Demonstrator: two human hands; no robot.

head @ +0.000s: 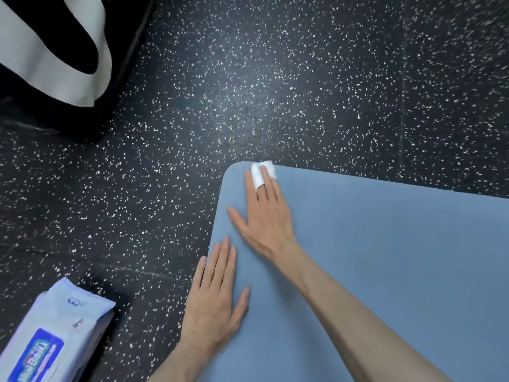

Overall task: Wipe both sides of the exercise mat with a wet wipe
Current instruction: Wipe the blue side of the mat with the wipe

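Note:
A blue exercise mat (385,257) lies flat on the floor, its rounded corner pointing up and left. My right hand (264,216) reaches to that corner with straight fingers and presses a small white wet wipe (261,172) onto the mat; the wipe is wrapped over one finger and peeks out past the fingertips. My left hand (217,299) lies flat, palm down, on the mat's left edge, fingers straight and together, holding nothing.
A pack of wet wipes (49,334) lies on the black speckled rubber floor (248,92) at the lower left. A black and white object (55,51) stands at the upper left corner.

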